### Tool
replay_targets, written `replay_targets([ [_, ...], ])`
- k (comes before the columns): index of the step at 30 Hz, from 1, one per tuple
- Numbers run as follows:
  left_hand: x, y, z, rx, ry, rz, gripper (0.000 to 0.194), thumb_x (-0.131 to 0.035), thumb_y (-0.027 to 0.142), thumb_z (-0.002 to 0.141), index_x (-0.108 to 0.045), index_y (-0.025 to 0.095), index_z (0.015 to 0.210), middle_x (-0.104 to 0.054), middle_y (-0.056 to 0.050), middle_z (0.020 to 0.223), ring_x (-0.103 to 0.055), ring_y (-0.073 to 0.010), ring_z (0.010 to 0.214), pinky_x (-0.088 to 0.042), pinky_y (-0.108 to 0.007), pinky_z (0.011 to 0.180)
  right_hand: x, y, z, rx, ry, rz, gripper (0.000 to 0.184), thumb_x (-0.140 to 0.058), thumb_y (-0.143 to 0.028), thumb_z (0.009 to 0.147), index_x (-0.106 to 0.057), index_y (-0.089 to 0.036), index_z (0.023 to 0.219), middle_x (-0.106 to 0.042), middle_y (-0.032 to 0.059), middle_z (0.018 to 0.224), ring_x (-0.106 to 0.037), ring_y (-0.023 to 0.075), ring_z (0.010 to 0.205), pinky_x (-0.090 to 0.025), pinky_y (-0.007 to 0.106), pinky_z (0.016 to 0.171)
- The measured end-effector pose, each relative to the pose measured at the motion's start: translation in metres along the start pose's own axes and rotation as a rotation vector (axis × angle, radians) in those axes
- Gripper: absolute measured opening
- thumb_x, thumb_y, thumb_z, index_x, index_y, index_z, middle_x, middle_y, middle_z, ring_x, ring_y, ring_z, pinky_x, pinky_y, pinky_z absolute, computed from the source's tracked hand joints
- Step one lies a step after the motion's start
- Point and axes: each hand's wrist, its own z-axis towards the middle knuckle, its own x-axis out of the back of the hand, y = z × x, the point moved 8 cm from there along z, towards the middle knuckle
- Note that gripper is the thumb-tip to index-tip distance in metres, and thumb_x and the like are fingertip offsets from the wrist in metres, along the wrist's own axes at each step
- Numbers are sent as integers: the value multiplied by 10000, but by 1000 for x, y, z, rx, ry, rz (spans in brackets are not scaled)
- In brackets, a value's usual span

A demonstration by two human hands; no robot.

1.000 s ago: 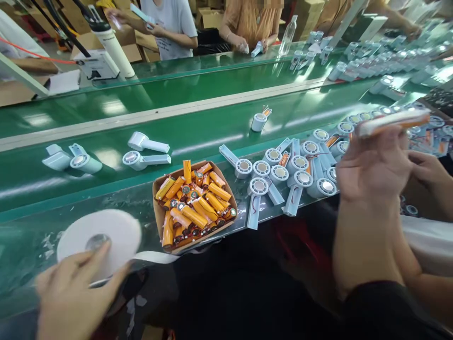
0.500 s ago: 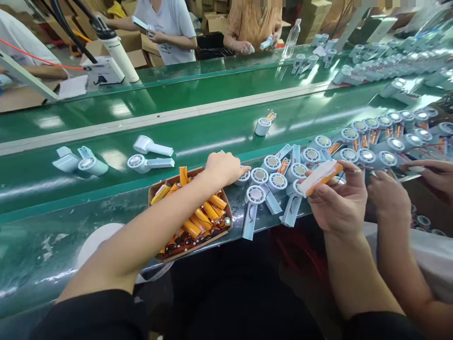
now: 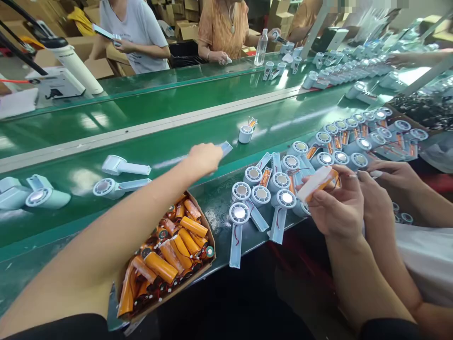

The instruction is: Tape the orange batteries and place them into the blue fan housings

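My left hand [image 3: 205, 158] reaches over the green belt, fingers closed on a light-blue fan housing [image 3: 227, 148]. Only its handle end sticks out past my fingers; the rest is hidden. My right hand [image 3: 336, 203], at the table's front edge, pinches an orange battery [image 3: 318, 184] with a white strip along its upper face. Beneath my left forearm sits a cardboard box [image 3: 208, 222] full of orange batteries [image 3: 161, 267]. Between my hands lie several light-blue fan housings [image 3: 260, 194] with round heads and open handles, some showing red wires or orange batteries.
At right, close to my right hand, are a co-worker's hands [image 3: 380, 203]. More housings [image 3: 120, 166] lie on the green belt [image 3: 184, 127], one [image 3: 245, 134] standing alone. Across it are people, a clear bottle [image 3: 261, 47] and a white cylindrical device [image 3: 76, 66].
My left hand has moved away from the housings beside the box, out over the belt, with a housing in it. My right hand still holds the battery. The view has shifted right.
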Motion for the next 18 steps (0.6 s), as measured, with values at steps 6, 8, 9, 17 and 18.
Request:
replay_targets([
  [6,6,-52,31,-44,19,20,290,-810,274,754,-831,211,1036,-733,-175,1303,-574,-385,1367,-471,-525,1153,-63,-3,57,40,-200,-45,478,-945,-248,793,-701,-373,1184,-829,-30,971,-833,249,993,-713,366,746],
  [8,2,-64,41,-64,10,-25,270,-815,275,742,-836,252,1010,-776,-123,1256,-588,-339,1357,-485,-463,1136,-87,13,75,9,-274,-81,505,-946,-248,781,-684,-343,1202,-831,-21,996,-828,241,991,-708,377,780],
  [9,1,-69,45,-77,8,-53,261,-816,286,740,-840,273,999,-796,-91,1238,-613,-312,1334,-497,-410,1117,-98,25,83,-15,-309,-99,511,-945,-263,781,-676,-329,1211,-833,-14,1004,-827,236,974,-704,384,794],
  [17,10,-101,58,-118,138,-259,265,-690,319,884,-870,291,1076,-828,-4,1259,-756,-219,1147,-543,-243,984,-189,137,128,11,-746,-956,344,-643,-264,1015,-648,-236,1358,-845,41,1045,-812,207,976,-622,344,902],
  [18,8,-101,60,-116,154,-274,246,-696,316,895,-870,288,1068,-836,-8,1230,-758,-225,1147,-547,-254,986,-196,148,131,31,-803,-1108,349,-618,-238,1024,-657,-245,1371,-847,42,1069,-807,217,1008,-607,342,919],
])
